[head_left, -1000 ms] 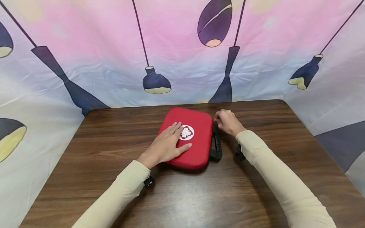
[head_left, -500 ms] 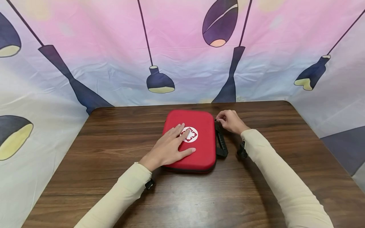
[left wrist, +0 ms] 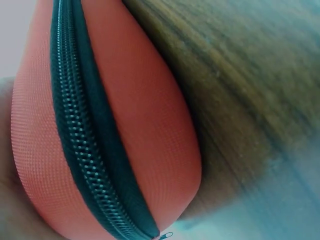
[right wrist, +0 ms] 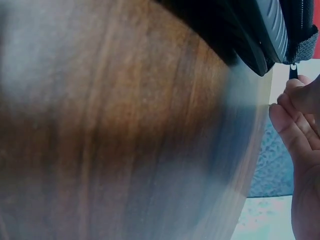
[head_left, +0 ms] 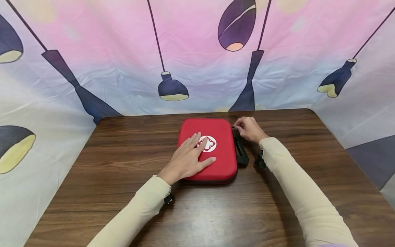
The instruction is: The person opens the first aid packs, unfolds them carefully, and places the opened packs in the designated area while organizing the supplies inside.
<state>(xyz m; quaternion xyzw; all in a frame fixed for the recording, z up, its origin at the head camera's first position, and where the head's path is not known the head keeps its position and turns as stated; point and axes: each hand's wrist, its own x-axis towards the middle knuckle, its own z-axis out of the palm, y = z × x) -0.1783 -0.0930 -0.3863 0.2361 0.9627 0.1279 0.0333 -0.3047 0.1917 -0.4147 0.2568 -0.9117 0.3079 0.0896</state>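
We find the red case (head_left: 220, 168) lying flat on the wooden table (head_left: 132, 154), the left hand (head_left: 186, 159) resting with spread fingers on its top, the right hand (head_left: 250, 130) at its far right corner pinching a zipper pull (right wrist: 293, 73), the black handle (head_left: 242, 151) along its right side, and a patterned cloth (head_left: 123, 75) behind it.

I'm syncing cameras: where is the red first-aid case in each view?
Head: red first-aid case near centre, under the left hand.
Left wrist: red first-aid case fills the left and centre, zipper showing.
Right wrist: red first-aid case, a sliver at the upper right edge.
Shared landmark: woodgrain tabletop.
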